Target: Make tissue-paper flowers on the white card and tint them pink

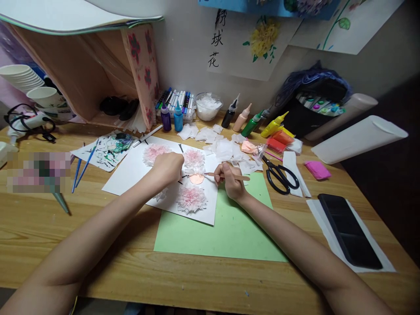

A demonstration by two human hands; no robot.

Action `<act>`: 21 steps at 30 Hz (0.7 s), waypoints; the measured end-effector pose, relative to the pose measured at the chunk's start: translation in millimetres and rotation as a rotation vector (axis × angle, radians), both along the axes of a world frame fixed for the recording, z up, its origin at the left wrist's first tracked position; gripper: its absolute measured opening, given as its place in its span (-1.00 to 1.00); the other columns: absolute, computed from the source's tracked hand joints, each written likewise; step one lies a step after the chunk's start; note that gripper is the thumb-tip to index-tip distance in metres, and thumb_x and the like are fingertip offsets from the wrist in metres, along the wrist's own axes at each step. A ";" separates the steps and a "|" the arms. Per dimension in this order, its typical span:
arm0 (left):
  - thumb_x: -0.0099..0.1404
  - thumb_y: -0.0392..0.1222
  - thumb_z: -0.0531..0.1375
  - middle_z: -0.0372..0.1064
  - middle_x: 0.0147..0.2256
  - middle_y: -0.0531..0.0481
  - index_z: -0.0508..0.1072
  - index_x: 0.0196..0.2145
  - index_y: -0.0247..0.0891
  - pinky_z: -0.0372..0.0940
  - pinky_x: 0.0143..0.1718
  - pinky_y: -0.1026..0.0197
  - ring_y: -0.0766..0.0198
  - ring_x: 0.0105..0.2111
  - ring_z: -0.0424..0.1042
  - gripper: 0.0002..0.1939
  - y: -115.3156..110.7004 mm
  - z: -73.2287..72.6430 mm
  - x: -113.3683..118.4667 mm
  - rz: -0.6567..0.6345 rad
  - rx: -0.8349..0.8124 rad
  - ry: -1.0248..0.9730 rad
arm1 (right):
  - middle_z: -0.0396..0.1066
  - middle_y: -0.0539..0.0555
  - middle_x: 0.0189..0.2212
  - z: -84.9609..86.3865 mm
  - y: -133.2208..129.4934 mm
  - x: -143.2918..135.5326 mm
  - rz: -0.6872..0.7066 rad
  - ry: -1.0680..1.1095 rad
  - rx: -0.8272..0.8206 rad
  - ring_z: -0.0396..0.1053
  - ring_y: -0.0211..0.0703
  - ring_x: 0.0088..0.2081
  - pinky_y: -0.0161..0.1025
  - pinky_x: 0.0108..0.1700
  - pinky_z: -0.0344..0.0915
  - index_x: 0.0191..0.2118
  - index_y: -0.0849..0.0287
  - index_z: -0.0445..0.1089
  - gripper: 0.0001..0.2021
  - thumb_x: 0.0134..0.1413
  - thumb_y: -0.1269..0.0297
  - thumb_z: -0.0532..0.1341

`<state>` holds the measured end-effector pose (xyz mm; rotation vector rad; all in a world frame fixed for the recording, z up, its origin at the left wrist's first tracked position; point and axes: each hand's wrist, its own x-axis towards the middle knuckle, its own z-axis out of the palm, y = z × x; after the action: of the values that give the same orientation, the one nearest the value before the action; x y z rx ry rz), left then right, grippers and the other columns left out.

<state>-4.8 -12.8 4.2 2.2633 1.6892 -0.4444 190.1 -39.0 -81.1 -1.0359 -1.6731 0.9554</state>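
My right hand (229,180) grips a thin wooden stick tool (242,177), its tip reaching left to a small peach-coloured patch (197,178) on the white paper (203,215). My left hand (169,169) rests over the same sheet with its fingers curled; whatever is in them is hidden. Around the hands, pink and white ruffled paper flowers (192,199) stand on the sheet, one partly covered by my left hand. Short dark strokes show between the flowers. Under the white sheet's right side lies a light green sheet (216,238).
Torn white tissue pieces (225,149) lie behind the sheet, near paint bottles (251,124) and a glass bowl (209,107). Black-handled scissors (278,175), a pink packet (317,170) and a black case (349,232) are at right. Brushes (85,164) and a paint-smeared paper (111,151) lie left.
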 end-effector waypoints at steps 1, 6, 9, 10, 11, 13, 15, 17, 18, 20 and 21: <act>0.00 -0.41 0.19 0.54 -0.31 -0.19 0.58 -0.42 -0.31 0.21 -0.40 0.24 0.09 -0.29 0.46 -0.81 0.2 -0.3 -0.2 0.001 0.000 0.001 | 0.21 -0.02 -0.71 -0.3 0.2 -0.3 0.010 -0.008 -0.003 0.21 -0.27 -0.62 -0.23 -0.47 0.15 -0.64 0.14 0.22 -0.44 0.30 -0.02 -0.15; -0.02 -0.40 0.20 0.53 -0.28 -0.20 0.58 -0.41 -0.31 0.21 -0.41 0.22 0.05 -0.28 0.47 -0.80 2.5 -2.9 -0.8 0.009 -0.005 0.023 | 0.23 -0.03 -0.67 -2.9 2.0 -0.6 0.054 -0.092 -0.011 0.22 -0.27 -0.60 -0.24 -0.45 0.16 -0.58 0.13 0.23 -0.48 0.31 0.00 -0.15; -0.02 -0.41 0.19 0.53 -0.27 -0.21 0.59 -0.40 -0.32 0.22 -0.40 0.22 0.05 -0.28 0.47 -0.78 2.9 -3.6 -0.4 0.006 -0.006 0.021 | 0.22 -0.03 -0.66 -2.8 3.7 -0.7 0.058 -0.153 0.055 0.21 -0.27 -0.59 -0.24 -0.41 0.16 -0.58 0.13 0.20 -0.49 0.33 0.06 -0.17; -0.02 -0.41 0.18 0.53 -0.28 -0.21 0.59 -0.40 -0.31 0.22 -0.40 0.22 0.05 -0.28 0.47 -0.78 2.8 -3.3 0.0 0.007 -0.005 0.023 | 0.21 -0.03 -0.66 -2.8 4.5 -1.1 0.067 -0.175 0.099 0.21 -0.27 -0.58 -0.24 -0.40 0.16 -0.58 0.12 0.19 -0.50 0.34 0.07 -0.18; -0.03 -0.42 0.18 0.53 -0.28 -0.20 0.59 -0.40 -0.31 0.22 -0.40 0.23 0.05 -0.28 0.47 -0.78 2.4 -2.7 0.5 0.009 -0.007 0.025 | 0.20 -0.03 -0.65 -2.8 5.4 -2.0 0.079 -0.198 0.148 0.21 -0.26 -0.57 -0.24 -0.41 0.15 -0.58 0.12 0.17 -0.51 0.34 0.08 -0.18; -0.03 -0.42 0.18 0.54 -0.28 -0.19 0.59 -0.41 -0.30 0.21 -0.41 0.24 0.07 -0.28 0.47 -0.77 1.5 -0.8 1.6 0.015 -0.015 0.030 | 0.19 -0.01 -0.64 -3.2 6.9 -5.1 0.099 -0.238 0.240 0.20 -0.25 -0.56 -0.24 -0.43 0.13 -0.57 0.12 0.15 -0.53 0.34 0.09 -0.19; -0.04 -0.43 0.18 0.54 -0.29 -0.19 0.59 -0.42 -0.30 0.20 -0.42 0.26 0.09 -0.29 0.47 -0.77 0.5 1.5 2.5 0.017 -0.025 0.033 | 0.18 -0.01 -0.63 -3.6 7.5 -9.1 0.102 -0.266 0.296 0.17 -0.24 -0.56 -0.24 -0.46 0.09 -0.56 0.11 0.13 -0.54 0.34 0.09 -0.20; -0.04 -0.44 0.17 0.54 -0.29 -0.18 0.59 -0.43 -0.30 0.20 -0.42 0.26 0.10 -0.30 0.47 -0.77 -0.1 2.9 2.7 0.008 -0.023 0.031 | 0.15 -0.02 -0.65 -2.5 7.1 -11.7 0.100 -0.279 0.320 0.14 -0.25 -0.58 -0.25 -0.49 0.06 -0.58 0.11 0.12 -0.53 0.33 0.09 -0.19; -0.03 -0.44 0.16 0.54 -0.28 -0.18 0.59 -0.43 -0.30 0.20 -0.42 0.26 0.10 -0.29 0.47 -0.76 -0.3 3.1 2.5 0.005 -0.021 0.029 | 0.13 -0.03 -0.67 -0.9 6.8 -11.5 0.095 -0.269 0.329 0.12 -0.26 -0.60 -0.25 -0.50 0.06 -0.59 0.11 0.10 -0.53 0.33 0.09 -0.18; -0.03 -0.43 0.16 0.54 -0.28 -0.18 0.59 -0.42 -0.30 0.20 -0.42 0.26 0.09 -0.28 0.47 -0.76 -0.1 2.4 1.5 0.002 -0.019 0.025 | 0.12 -0.04 -0.70 4.9 7.9 -6.0 0.052 -0.213 0.331 0.12 -0.27 -0.62 -0.25 -0.51 0.07 -0.64 0.11 0.08 -0.50 0.33 0.08 -0.16; -0.03 -0.42 0.17 0.54 -0.28 -0.18 0.59 -0.41 -0.30 0.21 -0.41 0.25 0.08 -0.27 0.47 -0.77 0.2 1.8 0.8 0.003 -0.021 0.023 | 0.13 -0.04 -0.71 9.0 9.8 -0.5 0.011 -0.179 0.326 0.14 -0.27 -0.63 -0.25 -0.50 0.09 -0.65 0.11 0.08 -0.49 0.32 0.08 -0.15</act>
<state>-4.0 -12.6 6.0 2.2492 1.6907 -0.4875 189.6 -29.2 -72.1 -0.9117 -1.9068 0.5828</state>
